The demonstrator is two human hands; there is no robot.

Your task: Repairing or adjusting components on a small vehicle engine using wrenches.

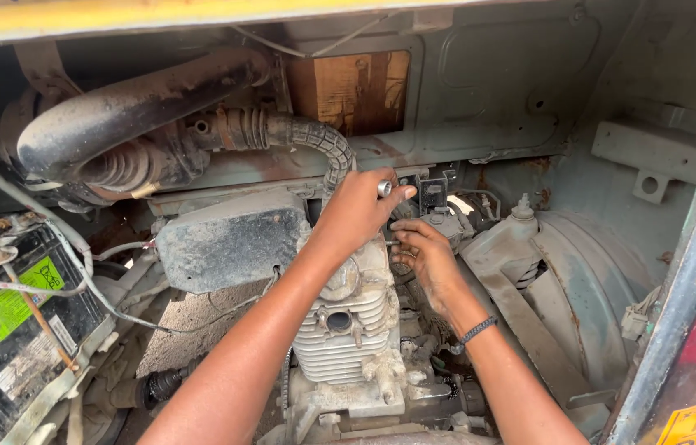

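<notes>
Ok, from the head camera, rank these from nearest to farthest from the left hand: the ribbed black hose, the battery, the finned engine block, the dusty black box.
From the left hand, which holds a small silver tool:
1. Ribbed black hose, just above the hand; too close to call with the next.
2. Finned engine block, directly below the wrist.
3. Dusty black box, to the left.
4. Battery, far left edge.

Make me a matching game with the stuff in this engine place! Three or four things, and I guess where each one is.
Things:
1. battery
2. ribbed hose
3. shiny socket tool
4. beaded wristband

Places:
A. on the right hand's wrist
B. far left, with a green label
C. pinched in the left hand
D. curving down behind the engine, top middle

Pairs: 1-B, 2-D, 3-C, 4-A
</notes>
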